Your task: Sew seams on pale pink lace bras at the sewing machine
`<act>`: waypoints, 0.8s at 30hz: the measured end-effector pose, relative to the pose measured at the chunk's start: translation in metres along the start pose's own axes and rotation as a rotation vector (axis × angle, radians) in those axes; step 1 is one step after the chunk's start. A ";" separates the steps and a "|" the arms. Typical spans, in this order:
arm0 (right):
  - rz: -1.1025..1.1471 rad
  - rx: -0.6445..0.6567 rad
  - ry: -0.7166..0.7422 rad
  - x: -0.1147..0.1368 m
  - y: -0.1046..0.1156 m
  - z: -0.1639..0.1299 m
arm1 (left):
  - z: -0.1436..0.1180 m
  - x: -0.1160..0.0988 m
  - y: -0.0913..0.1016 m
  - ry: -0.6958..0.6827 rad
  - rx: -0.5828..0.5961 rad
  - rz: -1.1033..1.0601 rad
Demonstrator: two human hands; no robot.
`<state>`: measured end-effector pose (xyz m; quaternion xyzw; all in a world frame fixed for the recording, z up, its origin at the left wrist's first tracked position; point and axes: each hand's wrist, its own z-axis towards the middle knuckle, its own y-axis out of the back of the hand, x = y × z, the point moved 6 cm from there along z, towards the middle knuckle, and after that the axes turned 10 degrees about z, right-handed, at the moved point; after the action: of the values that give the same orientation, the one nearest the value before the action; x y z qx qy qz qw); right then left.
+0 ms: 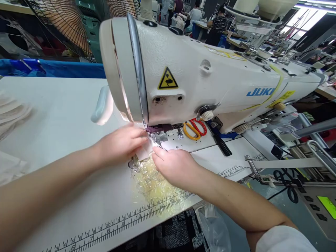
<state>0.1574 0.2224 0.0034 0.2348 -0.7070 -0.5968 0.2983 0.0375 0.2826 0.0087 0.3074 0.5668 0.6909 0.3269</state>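
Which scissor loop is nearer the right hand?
The yellow loop is nearer the right hand; the red loop lies farther back.

Small white fabric piece [144, 152] lies partly hidden below the needle end of the white, blue-lettered JUKI sewing machine [189, 70]; its near edge is exposed.

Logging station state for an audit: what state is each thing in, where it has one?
cloth, mostly flat, partly hidden
left hand, on cloth, blurred, grip unclear
right hand, at cloth, grip unclear
machine, work area lit, running unclear
scissors, lying, blades unclear
black handle, lying
plastic, crumpled
fan, spin unclear
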 end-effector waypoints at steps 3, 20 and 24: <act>0.019 -0.013 -0.019 0.000 -0.001 -0.001 | -0.009 -0.028 -0.002 -0.030 0.013 -0.012; 0.074 -0.061 -0.046 0.007 0.002 -0.002 | -0.013 -0.021 -0.011 -0.047 -0.007 0.054; 0.516 -0.177 0.257 0.037 0.025 -0.020 | -0.011 -0.009 -0.013 -0.021 -0.003 0.080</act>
<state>0.1455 0.1871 0.0357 0.0942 -0.6450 -0.5258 0.5465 0.0354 0.2702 -0.0066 0.3365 0.5496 0.7011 0.3052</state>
